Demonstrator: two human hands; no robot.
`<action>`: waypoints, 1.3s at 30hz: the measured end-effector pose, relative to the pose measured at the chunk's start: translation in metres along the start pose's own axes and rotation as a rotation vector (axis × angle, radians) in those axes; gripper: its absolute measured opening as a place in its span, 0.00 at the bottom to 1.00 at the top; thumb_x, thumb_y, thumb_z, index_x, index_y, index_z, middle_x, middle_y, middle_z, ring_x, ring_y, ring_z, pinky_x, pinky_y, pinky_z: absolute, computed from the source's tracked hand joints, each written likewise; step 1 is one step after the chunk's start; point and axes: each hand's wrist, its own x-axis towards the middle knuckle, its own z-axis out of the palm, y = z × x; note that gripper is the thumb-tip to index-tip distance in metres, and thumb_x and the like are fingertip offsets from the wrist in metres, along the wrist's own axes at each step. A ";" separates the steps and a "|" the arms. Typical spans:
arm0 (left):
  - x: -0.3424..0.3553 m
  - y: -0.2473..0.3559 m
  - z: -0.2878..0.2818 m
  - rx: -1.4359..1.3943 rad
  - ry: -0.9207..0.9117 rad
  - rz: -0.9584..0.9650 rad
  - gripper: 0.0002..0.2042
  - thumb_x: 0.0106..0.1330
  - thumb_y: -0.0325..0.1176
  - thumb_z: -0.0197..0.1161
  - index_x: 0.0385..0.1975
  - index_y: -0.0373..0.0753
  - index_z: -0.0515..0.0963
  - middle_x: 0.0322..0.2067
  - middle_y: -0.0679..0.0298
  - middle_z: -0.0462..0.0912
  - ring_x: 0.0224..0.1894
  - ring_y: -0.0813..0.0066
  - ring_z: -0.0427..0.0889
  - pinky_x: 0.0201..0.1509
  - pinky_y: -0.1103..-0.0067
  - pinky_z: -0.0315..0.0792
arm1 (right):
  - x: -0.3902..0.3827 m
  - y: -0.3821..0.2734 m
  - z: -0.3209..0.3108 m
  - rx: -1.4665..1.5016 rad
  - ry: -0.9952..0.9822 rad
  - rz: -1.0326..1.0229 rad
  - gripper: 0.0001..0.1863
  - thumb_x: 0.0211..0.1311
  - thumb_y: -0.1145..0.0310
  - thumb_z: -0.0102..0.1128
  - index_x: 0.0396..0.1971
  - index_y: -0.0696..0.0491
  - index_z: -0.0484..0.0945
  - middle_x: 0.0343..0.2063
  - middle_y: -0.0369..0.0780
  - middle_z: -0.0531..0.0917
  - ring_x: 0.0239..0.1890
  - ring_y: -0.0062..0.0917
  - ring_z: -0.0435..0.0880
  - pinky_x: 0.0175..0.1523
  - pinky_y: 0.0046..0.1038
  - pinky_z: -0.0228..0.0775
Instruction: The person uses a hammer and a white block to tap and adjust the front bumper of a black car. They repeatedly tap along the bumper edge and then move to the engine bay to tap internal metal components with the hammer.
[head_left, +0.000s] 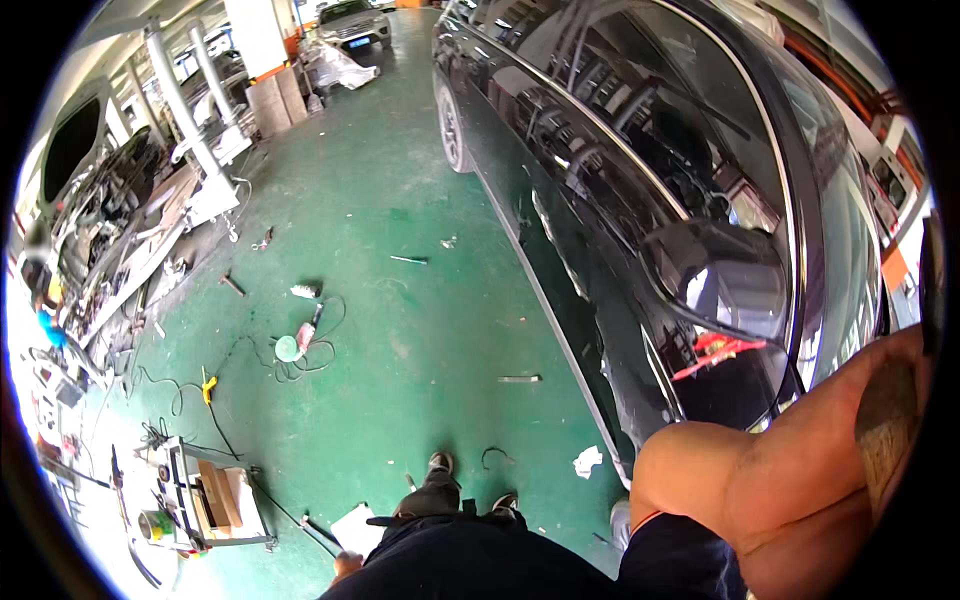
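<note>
My right arm is raised and sharply bent at the right edge. A worn brown wooden handle [886,430] shows against it, apparently in my right hand [905,365]; the fingers are mostly cut off by the picture's rim, and the tool's head cannot be made out. Low down, beside my left hip, my left hand [348,565] looks closed around the end of a thin dark rod [322,533]. The black car [590,260] stands close on my right. Its lower side panel is crumpled, with paint scraped along the sill. The wing mirror [725,275] is nearest my right arm.
A wheeled cart [245,510] with a cardboard box stands at lower left. On the green floor lie a power tool with a round pad [288,348], its cable, a yellow air gun [208,390], a hammer [232,285] and a flat metal strip [520,379]. Lift posts [190,120] rise at left.
</note>
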 end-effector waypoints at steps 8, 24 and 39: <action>-0.001 0.068 -0.040 -0.464 0.114 -0.195 0.09 0.62 0.33 0.64 0.39 0.38 0.84 0.33 0.59 0.87 0.38 0.61 0.86 0.42 0.65 0.79 | 0.048 0.031 0.049 0.103 -0.026 -0.105 0.13 0.72 0.62 0.57 0.41 0.59 0.75 0.29 0.39 0.74 0.27 0.24 0.70 0.32 0.26 0.64; 0.061 -0.069 0.043 -1.237 0.379 -0.446 0.10 0.59 0.18 0.69 0.40 0.31 0.80 0.32 0.60 0.86 0.34 0.70 0.84 0.37 0.72 0.79 | 0.051 0.078 0.292 0.377 -0.285 -0.220 0.14 0.71 0.61 0.58 0.39 0.58 0.74 0.27 0.37 0.72 0.26 0.22 0.68 0.32 0.25 0.62; 0.004 -0.067 0.018 -0.805 0.226 -0.904 0.10 0.58 0.29 0.70 0.39 0.36 0.81 0.34 0.58 0.87 0.38 0.65 0.86 0.43 0.69 0.80 | 0.039 0.218 0.479 0.755 -0.490 -0.077 0.15 0.71 0.60 0.58 0.37 0.58 0.73 0.26 0.36 0.70 0.26 0.20 0.66 0.32 0.24 0.59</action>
